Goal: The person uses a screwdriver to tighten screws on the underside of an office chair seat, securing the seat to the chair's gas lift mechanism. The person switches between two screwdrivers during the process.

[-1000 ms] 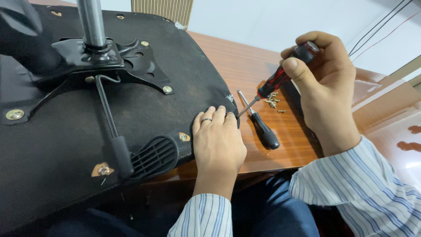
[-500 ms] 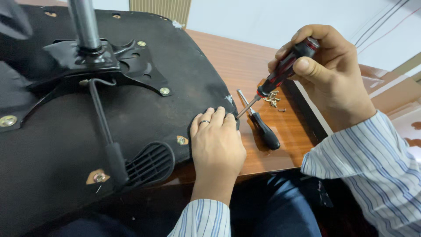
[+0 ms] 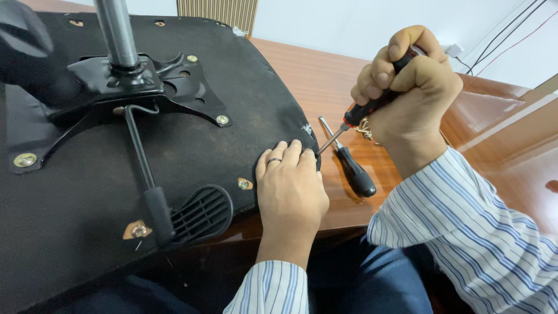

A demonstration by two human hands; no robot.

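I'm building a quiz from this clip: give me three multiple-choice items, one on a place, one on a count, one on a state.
1. Where does the spare screwdriver lie?
A. on the wooden table
B. on the chair seat
C. in the left hand

2. How many screwdrivers show?
A. one
B. two
C. three

3. How is the left hand?
A. fisted
B. flat on the upturned seat
C. raised

Answers:
A, it rests on the wood beside the seat.
B, one lies there, one red-and-black screwdriver sits in the right hand.
B, palm down at the seat's edge.

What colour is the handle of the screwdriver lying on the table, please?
Black, seen in the head view: the spare screwdriver lies on the wooden table beside the left hand.
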